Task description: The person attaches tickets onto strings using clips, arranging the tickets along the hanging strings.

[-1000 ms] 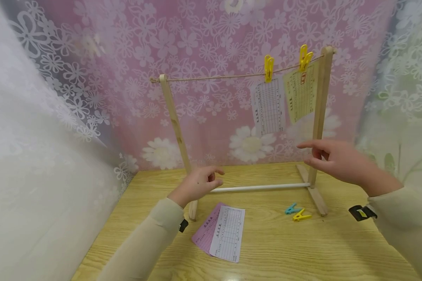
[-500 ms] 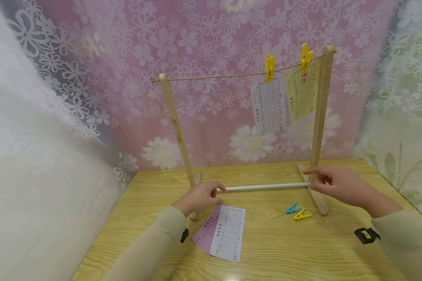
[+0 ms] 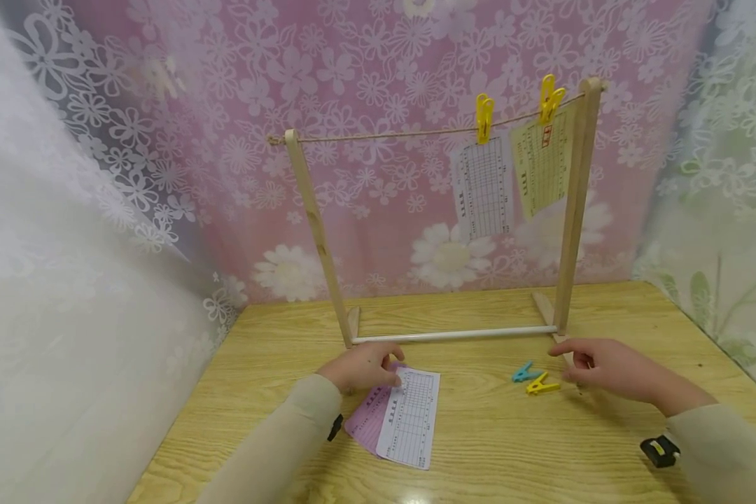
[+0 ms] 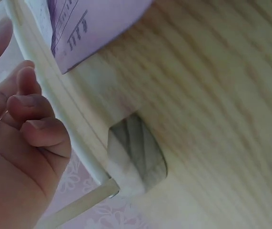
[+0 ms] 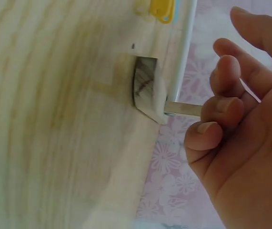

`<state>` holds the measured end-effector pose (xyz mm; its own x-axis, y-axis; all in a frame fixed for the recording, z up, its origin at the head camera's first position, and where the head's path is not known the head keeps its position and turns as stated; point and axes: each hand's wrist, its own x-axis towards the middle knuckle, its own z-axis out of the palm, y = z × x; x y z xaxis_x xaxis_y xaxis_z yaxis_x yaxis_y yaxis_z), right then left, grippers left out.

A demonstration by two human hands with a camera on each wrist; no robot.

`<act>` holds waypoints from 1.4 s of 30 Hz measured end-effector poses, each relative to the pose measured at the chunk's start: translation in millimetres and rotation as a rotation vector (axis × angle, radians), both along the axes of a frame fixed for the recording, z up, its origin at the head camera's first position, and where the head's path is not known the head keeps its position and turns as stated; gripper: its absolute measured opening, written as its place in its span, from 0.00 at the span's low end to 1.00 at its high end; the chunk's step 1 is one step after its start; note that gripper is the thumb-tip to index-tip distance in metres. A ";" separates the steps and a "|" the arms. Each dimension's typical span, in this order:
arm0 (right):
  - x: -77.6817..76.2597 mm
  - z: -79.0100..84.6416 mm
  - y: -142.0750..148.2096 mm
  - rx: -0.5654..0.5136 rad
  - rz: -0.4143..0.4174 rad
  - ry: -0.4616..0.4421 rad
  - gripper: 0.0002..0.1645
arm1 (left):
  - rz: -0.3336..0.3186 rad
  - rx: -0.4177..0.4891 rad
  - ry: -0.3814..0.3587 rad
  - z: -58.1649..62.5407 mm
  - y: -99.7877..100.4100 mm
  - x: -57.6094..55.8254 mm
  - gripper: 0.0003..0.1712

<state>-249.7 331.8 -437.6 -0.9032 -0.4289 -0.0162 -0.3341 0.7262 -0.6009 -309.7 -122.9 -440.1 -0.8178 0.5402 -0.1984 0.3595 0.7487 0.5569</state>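
Note:
My left hand (image 3: 362, 367) is over the upper end of a white printed slip (image 3: 411, 428) and a purple slip (image 3: 367, 422), which overlap on the table. Its fingers are loosely bent and hold nothing; the left wrist view shows the purple slip (image 4: 95, 26) beyond them. To the right, my right hand (image 3: 607, 367) hovers by the rack's right foot, fingers loosely curled around nothing. Just left of it lie a yellow clothespin (image 3: 544, 384) and a blue clothespin (image 3: 526, 372). In the right wrist view the yellow clothespin (image 5: 162, 9) shows at the top edge.
A wooden rack with a left post (image 3: 318, 234), a right post (image 3: 576, 210) and a white crossbar (image 3: 460, 335) stands behind. From its rope (image 3: 384, 134), yellow clothespins (image 3: 484, 119) hold a white slip (image 3: 484, 189) and a pale yellow slip (image 3: 543, 168). A floral curtain (image 3: 378, 63) hangs behind.
Both hands have come down from in front of the rack: the left to the slips' upper end, the right to beside the loose clothespins. The slips and clothespins stay put.

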 end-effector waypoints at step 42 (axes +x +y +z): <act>-7.6 -30.3 -10.1 0.128 0.052 -0.066 0.32 | -0.016 -0.150 0.056 -16.3 10.0 -0.7 0.11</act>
